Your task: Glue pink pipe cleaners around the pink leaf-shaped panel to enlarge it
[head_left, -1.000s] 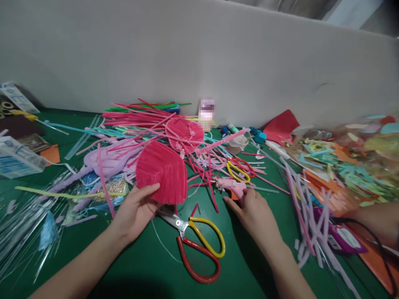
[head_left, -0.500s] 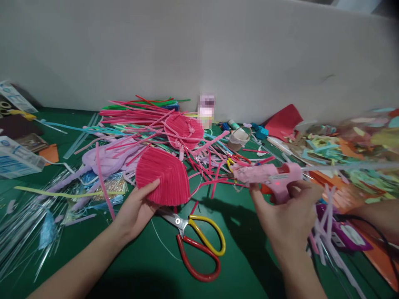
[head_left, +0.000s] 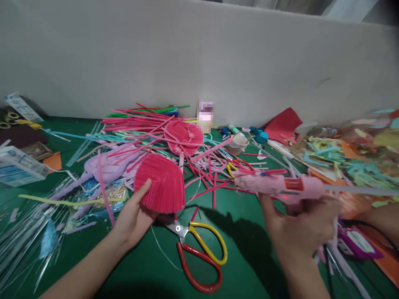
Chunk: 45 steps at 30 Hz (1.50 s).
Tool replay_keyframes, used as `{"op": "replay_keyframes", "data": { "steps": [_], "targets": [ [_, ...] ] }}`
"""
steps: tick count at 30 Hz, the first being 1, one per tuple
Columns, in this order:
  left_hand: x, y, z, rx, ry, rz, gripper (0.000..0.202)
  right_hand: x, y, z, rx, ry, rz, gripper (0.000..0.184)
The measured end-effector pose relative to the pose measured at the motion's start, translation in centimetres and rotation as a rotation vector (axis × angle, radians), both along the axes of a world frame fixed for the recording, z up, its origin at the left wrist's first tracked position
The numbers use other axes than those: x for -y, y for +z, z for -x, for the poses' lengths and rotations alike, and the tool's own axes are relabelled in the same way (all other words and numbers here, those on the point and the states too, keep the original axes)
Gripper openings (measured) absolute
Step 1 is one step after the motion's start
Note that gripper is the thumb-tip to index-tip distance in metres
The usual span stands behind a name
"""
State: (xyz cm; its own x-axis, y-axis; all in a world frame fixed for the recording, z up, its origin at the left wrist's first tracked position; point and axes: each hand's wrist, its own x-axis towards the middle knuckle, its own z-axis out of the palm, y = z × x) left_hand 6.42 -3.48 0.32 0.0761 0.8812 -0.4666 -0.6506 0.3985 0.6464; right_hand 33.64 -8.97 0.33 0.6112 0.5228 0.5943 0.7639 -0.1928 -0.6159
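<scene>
My left hand [head_left: 134, 218] grips the lower left edge of a pink leaf-shaped piece [head_left: 162, 182] made of ribbed pipe cleaners, holding it tilted up above the green table [head_left: 243, 253]. My right hand [head_left: 299, 232] is wrapped round the grip of a pink hot glue gun [head_left: 277, 186] lifted off the table, its nozzle pointing left toward the leaf piece and a glue stick trailing out to the right. A gap of bare table lies between the nozzle and the leaf piece. Scissors [head_left: 199, 249] with yellow and red handles lie between my hands.
A heap of pink, green and lilac pipe cleaners [head_left: 140, 128] with a second pink leaf piece [head_left: 183, 137] fills the middle. Cut foam scraps [head_left: 343, 158] pile at the right, clear wrappers [head_left: 28, 232] at the left. Another person's arm [head_left: 383, 218] rests at the right edge. A grey wall stands behind.
My right hand took the glue gun from the table, lifted it and swung it rightward, then steadied it with the nozzle toward the leaf piece. My left hand kept its hold, barely shifting.
</scene>
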Motion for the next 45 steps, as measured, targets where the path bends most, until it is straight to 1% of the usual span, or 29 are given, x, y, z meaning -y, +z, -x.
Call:
{"op": "replay_keyframes", "data": {
  "steps": [1, 3, 4, 6, 8, 10, 12, 15, 17, 19, 21, 23, 24, 26, 28, 30, 31, 33, 35, 36, 39, 40, 42, 45],
  "targets": [
    [-0.1, 0.2, 0.0, 0.009, 0.015, 0.015, 0.026, 0.0, -0.2, -0.1, 0.056, -0.037, 0.036, 0.042],
    [-0.1, 0.4, 0.2, 0.029, 0.036, 0.028, 0.029, -0.2, -0.4, -0.1, 0.173, -0.100, 0.056, 0.040],
    [-0.1, 0.5, 0.3, 0.044, 0.030, 0.024, 0.031, -0.3, -0.4, -0.1, 0.210, -0.105, 0.074, 0.039],
    [0.1, 0.7, 0.4, 0.095, -0.044, 0.012, 0.035, -0.5, -0.4, 0.2, 0.214, -0.112, 0.085, 0.038],
    [0.5, 0.8, 0.3, 0.183, -0.172, 0.007, 0.039, -0.7, -0.4, 0.9, 0.148, -0.108, 0.074, 0.039],
    [1.0, 0.8, 0.1, 0.290, -0.299, 0.013, 0.045, -0.6, -0.5, 1.9, 0.066, -0.066, 0.055, 0.038],
    [1.3, 0.8, -0.2, 0.377, -0.391, 0.012, 0.053, -0.4, -0.7, 3.1, -0.001, 0.011, 0.043, 0.037],
    [1.5, 0.7, -0.5, 0.424, -0.455, 0.004, 0.059, -0.1, -1.3, 4.7, -0.085, 0.191, 0.054, 0.034],
    [1.4, 0.5, -0.4, 0.397, -0.430, 0.010, 0.059, 0.1, -1.8, 5.5, -0.159, 0.347, 0.079, 0.029],
    [1.2, 0.4, -0.3, 0.339, -0.354, 0.023, 0.059, 0.3, -2.1, 6.1, -0.263, 0.477, 0.095, 0.024],
    [1.1, 0.5, -0.2, 0.284, -0.270, 0.010, 0.057, 0.3, -2.2, 6.3, -0.396, 0.555, 0.102, 0.022],
    [0.9, 0.6, -0.2, 0.254, -0.213, -0.031, 0.053, 0.3, -1.8, 6.1, -0.515, 0.585, 0.096, 0.021],
    [0.9, 0.6, -0.1, 0.243, -0.208, -0.052, 0.051, 0.2, -1.6, 5.9, -0.553, 0.586, 0.090, 0.021],
    [0.8, 0.5, 0.1, 0.179, -0.253, -0.083, 0.051, 0.0, -0.8, 5.3, -0.584, 0.553, 0.061, 0.020],
    [0.8, 0.0, 0.6, 0.003, -0.358, -0.110, 0.060, -0.3, -0.1, 4.6, -0.584, 0.469, 0.016, 0.021],
    [0.9, -0.7, 1.1, -0.306, -0.440, -0.153, 0.067, -0.5, 0.5, 4.0, -0.591, 0.383, -0.012, 0.022],
    [1.0, -1.0, 1.3, -0.427, -0.444, -0.191, 0.068, -0.6, 0.6, 3.7, -0.595, 0.348, -0.015, 0.022],
    [1.1, -1.3, 1.6, -0.524, -0.411, -0.272, 0.063, -0.8, 0.7, 3.3, -0.591, 0.302, -0.008, 0.022],
    [1.2, -1.2, 1.6, -0.570, -0.349, -0.311, 0.058, -0.8, 0.6, 3.2, -0.570, 0.276, -0.002, 0.021],
    [1.2, -1.0, 1.5, -0.589, -0.338, -0.307, 0.058, -0.9, 0.5, 3.2, -0.557, 0.271, -0.003, 0.021],
    [1.2, -0.6, 1.1, -0.609, -0.376, -0.259, 0.063, -0.9, 0.4, 3.4, -0.521, 0.268, -0.010, 0.022],
    [1.1, -0.6, 1.0, -0.585, -0.395, -0.241, 0.066, -0.9, 0.3, 3.4, -0.511, 0.267, -0.010, 0.022],
    [1.1, -0.6, 0.9, -0.492, -0.389, -0.215, 0.066, -0.8, 0.2, 3.4, -0.483, 0.270, -0.005, 0.022],
    [0.9, -0.6, 0.6, -0.327, -0.339, -0.197, 0.050, -0.6, -0.3, 3.4, -0.409, 0.271, 0.011, 0.022]
  ]
}}
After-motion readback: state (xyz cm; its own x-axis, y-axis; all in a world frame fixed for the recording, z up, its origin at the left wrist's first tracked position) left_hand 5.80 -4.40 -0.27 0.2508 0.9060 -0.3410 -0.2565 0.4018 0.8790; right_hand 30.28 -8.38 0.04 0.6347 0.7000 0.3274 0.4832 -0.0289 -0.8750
